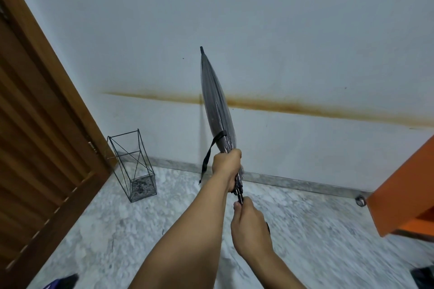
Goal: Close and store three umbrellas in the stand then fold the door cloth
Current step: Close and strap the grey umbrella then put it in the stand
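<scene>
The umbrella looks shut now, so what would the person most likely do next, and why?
Probably wrap the dangling strap around the closed umbrella. The left hand grips its gathered canopy, the right hand the handle, and the wire stand is empty.

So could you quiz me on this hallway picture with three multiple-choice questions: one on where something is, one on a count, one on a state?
1. Where is the wire stand?
A. on the floor beside the wooden door
B. hung on the wall
C. in the person's hands

2. How many umbrellas are in the stand?
A. two
B. none
C. three

3. What state is the held umbrella in?
A. wide open
B. folded shut, strap dangling loose
C. lying on the floor

Answers: 1 A, it stands by the door frame. 2 B, the frame shows nothing inside. 3 B, the left hand grips the gathered canopy, the right hand the handle.
</scene>
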